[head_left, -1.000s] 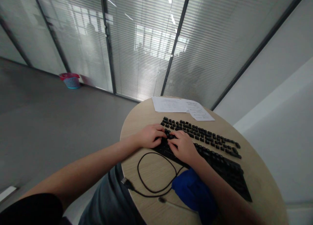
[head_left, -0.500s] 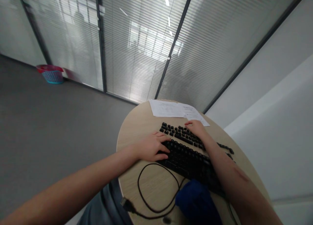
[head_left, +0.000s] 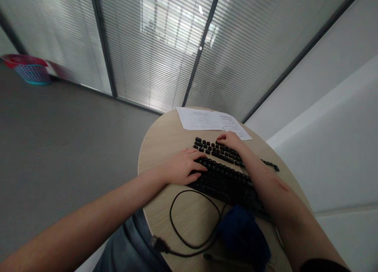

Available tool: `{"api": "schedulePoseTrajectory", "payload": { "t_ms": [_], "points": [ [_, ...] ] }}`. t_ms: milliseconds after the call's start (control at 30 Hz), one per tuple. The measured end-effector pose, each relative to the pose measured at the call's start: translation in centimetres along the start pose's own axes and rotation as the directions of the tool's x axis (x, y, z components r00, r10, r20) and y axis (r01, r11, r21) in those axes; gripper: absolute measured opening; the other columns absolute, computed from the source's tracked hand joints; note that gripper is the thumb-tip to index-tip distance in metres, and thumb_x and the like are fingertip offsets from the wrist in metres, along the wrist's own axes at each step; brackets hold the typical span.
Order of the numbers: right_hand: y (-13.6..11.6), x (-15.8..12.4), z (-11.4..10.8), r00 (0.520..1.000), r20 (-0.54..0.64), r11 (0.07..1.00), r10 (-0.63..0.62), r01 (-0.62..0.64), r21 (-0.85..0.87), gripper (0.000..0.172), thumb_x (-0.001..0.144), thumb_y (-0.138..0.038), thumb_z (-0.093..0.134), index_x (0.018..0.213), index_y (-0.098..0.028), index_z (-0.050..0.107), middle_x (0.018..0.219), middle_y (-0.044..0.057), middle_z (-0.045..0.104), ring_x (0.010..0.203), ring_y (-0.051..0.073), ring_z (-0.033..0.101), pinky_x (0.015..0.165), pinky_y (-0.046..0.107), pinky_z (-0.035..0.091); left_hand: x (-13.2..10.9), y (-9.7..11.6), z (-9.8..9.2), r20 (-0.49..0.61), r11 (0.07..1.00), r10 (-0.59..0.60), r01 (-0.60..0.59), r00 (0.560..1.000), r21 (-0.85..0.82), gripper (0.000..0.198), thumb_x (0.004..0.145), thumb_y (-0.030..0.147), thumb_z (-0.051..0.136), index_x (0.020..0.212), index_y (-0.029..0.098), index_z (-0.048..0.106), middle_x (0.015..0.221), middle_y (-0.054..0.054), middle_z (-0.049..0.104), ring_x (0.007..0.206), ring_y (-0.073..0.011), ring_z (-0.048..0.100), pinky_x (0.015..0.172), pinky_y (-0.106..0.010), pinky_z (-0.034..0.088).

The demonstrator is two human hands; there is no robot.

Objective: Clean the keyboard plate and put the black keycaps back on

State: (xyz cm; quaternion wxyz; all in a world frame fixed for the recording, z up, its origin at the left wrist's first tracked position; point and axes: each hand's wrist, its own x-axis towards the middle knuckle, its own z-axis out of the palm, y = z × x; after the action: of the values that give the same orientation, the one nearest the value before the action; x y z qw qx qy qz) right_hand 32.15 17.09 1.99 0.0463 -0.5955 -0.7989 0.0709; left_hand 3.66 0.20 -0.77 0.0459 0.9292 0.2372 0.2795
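Papers (head_left: 199,119) beyond the right hand (head_left: 232,141) and keycaps (head_left: 223,158) carry illegibly small print.

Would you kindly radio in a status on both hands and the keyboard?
Left hand spread on left end of keyboard. Right hand at loose keycaps beyond; grip unclear. Blue bundle close to keyboard's near edge.
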Motion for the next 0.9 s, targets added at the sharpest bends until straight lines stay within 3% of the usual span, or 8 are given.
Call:
{"api": "schedulePoseTrajectory", "payload": {
  "t_ms": [500,700,800,900],
  "points": [
    [-0.4,-0.2,0.4,0.998,-0.061,1.0,-0.017,0.016,-0.003,0.016,0.085,-0.028,0.074,0.098,-0.022,0.081,0.097,0.004,0.079,0.09,0.019,0.07,0.082,0.028,0.051,0.0,0.0,0.0,0.008,0.998,-0.057,0.056,0.998,0.007,0.031,0.094,0.045,0.064,0.116,0.027,0.076,0.141,-0.012,0.059,0.126,-0.0348,0.056,0.106,-0.053,0.044],
    [-1.6,-0.4,0.3,0.995,-0.092,0.999,-0.032,0.032,0.002,0.016,0.082,-0.022,0.074,0.096,-0.024,0.081,0.094,0.002,0.079,0.09,0.018,0.07,0.081,0.027,0.05,-0.1,-0.8,-0.2,-0.112,0.988,-0.138,0.129,0.984,-0.087,0.042,0.097,0.044,0.057,0.134,0.024,0.063,0.138,-0.014,0.061,0.125,-0.0322,0.058,0.107,-0.053,0.044],
    [-2.2,-1.7,-0.4,0.988,-0.151,1.0,-0.021,0.024,0.017,0.021,0.085,-0.025,0.071,0.104,-0.023,0.08,0.099,0.004,0.078,0.093,0.02,0.07,0.083,0.029,0.051,-0.2,-1.3,-0.2,-0.131,0.979,-0.178,0.163,0.975,-0.12,0.038,0.098,0.04,0.056,0.13,0.022,0.065,0.133,-0.014,0.064,0.122,-0.0309,0.059,0.107,-0.052,0.045],
    [-2.6,-5.4,-0.8,0.957,-0.276,0.991,-0.085,0.109,0.075,0.021,0.087,-0.028,0.068,0.105,-0.022,0.079,0.098,0.005,0.078,0.093,0.021,0.069,0.086,0.033,0.051,-0.2,-1.6,-0.1,-0.156,0.97,-0.198,0.172,0.968,-0.17,0.033,0.098,0.036,0.055,0.124,0.02,0.067,0.129,-0.014,0.065,0.12,-0.029,0.061,0.107,-0.051,0.047]
  ]
}}
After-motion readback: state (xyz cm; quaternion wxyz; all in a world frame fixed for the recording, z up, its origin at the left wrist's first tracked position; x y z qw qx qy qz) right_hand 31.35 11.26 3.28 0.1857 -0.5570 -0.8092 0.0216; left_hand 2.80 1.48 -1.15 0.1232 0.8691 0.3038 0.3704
